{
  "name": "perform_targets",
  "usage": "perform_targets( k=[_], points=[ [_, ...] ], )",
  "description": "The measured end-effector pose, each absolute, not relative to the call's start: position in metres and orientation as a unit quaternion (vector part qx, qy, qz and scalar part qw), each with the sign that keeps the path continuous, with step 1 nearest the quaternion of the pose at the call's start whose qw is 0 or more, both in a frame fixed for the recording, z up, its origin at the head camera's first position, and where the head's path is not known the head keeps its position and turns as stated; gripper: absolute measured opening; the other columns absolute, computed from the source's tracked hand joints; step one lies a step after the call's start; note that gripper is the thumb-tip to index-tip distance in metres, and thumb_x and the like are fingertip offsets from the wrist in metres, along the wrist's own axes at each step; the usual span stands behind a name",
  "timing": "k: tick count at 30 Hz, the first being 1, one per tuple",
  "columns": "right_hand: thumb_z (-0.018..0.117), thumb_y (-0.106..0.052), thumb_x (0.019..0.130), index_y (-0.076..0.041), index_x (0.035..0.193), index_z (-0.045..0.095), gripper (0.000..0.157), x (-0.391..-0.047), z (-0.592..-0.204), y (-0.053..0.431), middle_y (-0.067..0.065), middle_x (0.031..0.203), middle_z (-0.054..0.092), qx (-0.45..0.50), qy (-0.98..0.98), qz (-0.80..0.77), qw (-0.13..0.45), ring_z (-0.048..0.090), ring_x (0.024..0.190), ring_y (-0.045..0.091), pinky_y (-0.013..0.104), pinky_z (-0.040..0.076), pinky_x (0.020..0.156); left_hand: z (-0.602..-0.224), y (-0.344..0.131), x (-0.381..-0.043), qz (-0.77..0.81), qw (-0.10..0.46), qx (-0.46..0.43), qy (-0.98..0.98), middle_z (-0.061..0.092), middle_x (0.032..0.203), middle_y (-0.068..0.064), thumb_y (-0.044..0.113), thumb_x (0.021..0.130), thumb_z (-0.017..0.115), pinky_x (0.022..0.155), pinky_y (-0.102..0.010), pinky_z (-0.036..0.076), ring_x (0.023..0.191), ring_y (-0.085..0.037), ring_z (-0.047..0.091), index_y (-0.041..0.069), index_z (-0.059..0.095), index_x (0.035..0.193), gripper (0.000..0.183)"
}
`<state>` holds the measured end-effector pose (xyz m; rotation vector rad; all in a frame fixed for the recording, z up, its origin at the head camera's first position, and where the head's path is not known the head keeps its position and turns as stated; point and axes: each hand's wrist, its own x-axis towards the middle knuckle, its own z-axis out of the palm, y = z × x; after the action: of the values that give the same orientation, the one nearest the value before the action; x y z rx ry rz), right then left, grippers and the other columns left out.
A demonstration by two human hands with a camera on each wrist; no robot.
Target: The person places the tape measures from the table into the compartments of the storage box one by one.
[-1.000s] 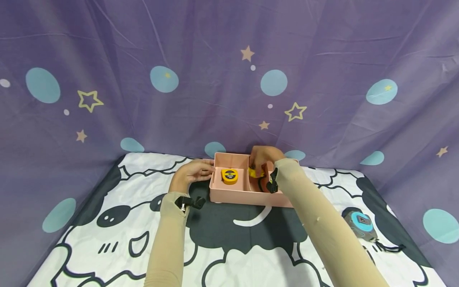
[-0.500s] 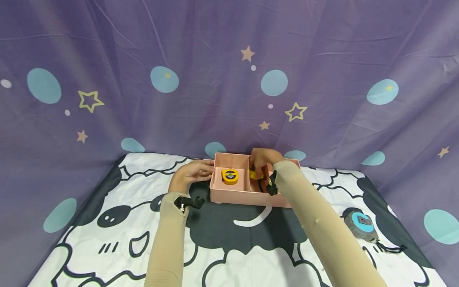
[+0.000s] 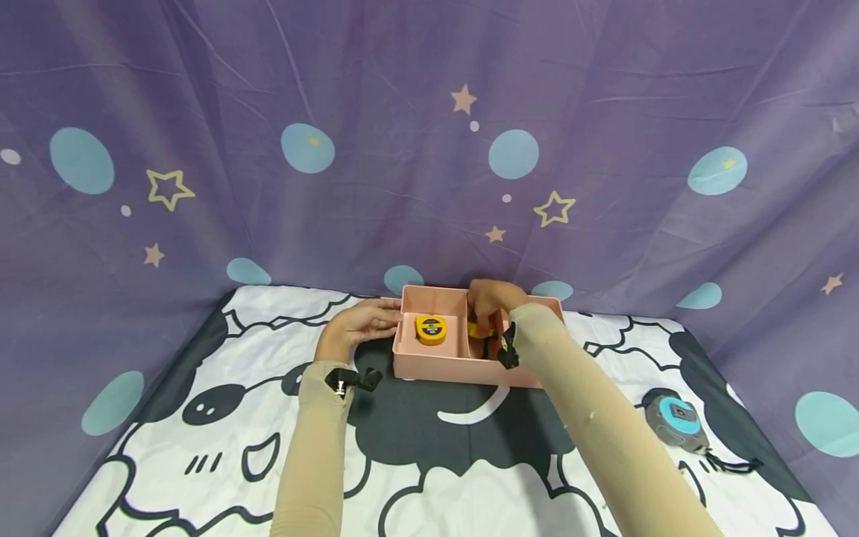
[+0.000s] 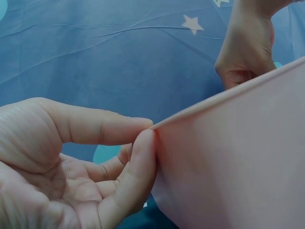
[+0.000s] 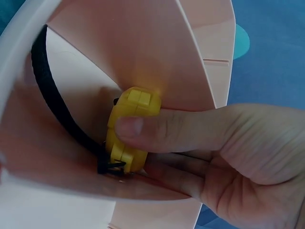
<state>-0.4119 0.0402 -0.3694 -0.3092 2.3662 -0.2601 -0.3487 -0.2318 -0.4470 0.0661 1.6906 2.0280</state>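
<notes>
In the head view, found the yellow tape measure (image 5: 132, 109) partly covered by the right hand (image 3: 495, 300) and both sleeves (image 3: 312, 447) cut off by the lower edge. In the left wrist view, noted that hand's fingertips hidden behind the pink box (image 4: 228, 148). Judged print (image 3: 432, 330) on the second tape measure (image 3: 426, 324) too small to read.

The head view looks forward and down across the worktop (image 3: 496, 503); the wrist views, close up, share the box (image 3: 463, 368) with it: left faces an outer wall (image 4: 233, 148), right looks inside.
</notes>
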Motion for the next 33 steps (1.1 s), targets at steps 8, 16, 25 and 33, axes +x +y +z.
perform_targets(
  k=[8, 16, 25, 33],
  points=[
    [0.075, 0.008, 0.08, -0.003, 0.104, 0.067, 0.027, -0.4118, -0.3678, 0.0395, 0.013, 0.101, 0.072, -0.154, 0.911, -0.094, 0.372, 0.076, 0.097, 0.034, 0.043, 0.063, 0.083, -0.4445, -0.2321, -0.3478, 0.744, 0.249, 0.03, 0.62, 0.072, 0.1, 0.003, -0.005, 0.103, 0.048, 0.075, -0.019, 0.059, 0.088, -0.006, 0.07, -0.011, 0.021, 0.156, 0.06],
    [0.077, 0.007, 0.078, -0.004, 0.104, 0.068, 0.029, -0.411, -0.3686, 0.0403, 0.01, 0.103, 0.069, -0.159, 0.915, -0.087, 0.36, 0.073, 0.091, 0.024, 0.037, 0.063, 0.081, -0.447, -0.2314, -0.3484, 0.744, 0.247, 0.025, 0.62, 0.073, 0.104, 0.001, -0.005, 0.102, 0.049, 0.076, -0.019, 0.059, 0.09, -0.006, 0.071, -0.01, 0.023, 0.156, 0.06],
    [0.076, 0.005, 0.083, -0.007, 0.11, 0.067, 0.031, -0.4084, -0.3696, 0.0404, 0.01, 0.099, 0.076, -0.119, 0.915, -0.114, 0.368, 0.075, 0.093, 0.028, 0.052, 0.058, 0.096, -0.4478, -0.2322, -0.3485, 0.743, 0.243, 0.019, 0.623, 0.072, 0.114, -0.005, -0.005, 0.102, 0.051, 0.077, -0.021, 0.06, 0.09, -0.007, 0.071, -0.009, 0.026, 0.155, 0.059],
    [0.077, 0.006, 0.079, -0.008, 0.107, 0.067, 0.032, -0.4048, -0.3704, 0.0417, 0.008, 0.107, 0.067, -0.118, 0.925, -0.105, 0.347, 0.06, 0.095, 0.025, 0.042, 0.059, 0.088, -0.4462, -0.2324, -0.3471, 0.744, 0.245, 0.022, 0.622, 0.073, 0.11, -0.002, -0.005, 0.102, 0.051, 0.077, -0.021, 0.06, 0.091, -0.007, 0.071, -0.01, 0.025, 0.156, 0.06]
  ],
)
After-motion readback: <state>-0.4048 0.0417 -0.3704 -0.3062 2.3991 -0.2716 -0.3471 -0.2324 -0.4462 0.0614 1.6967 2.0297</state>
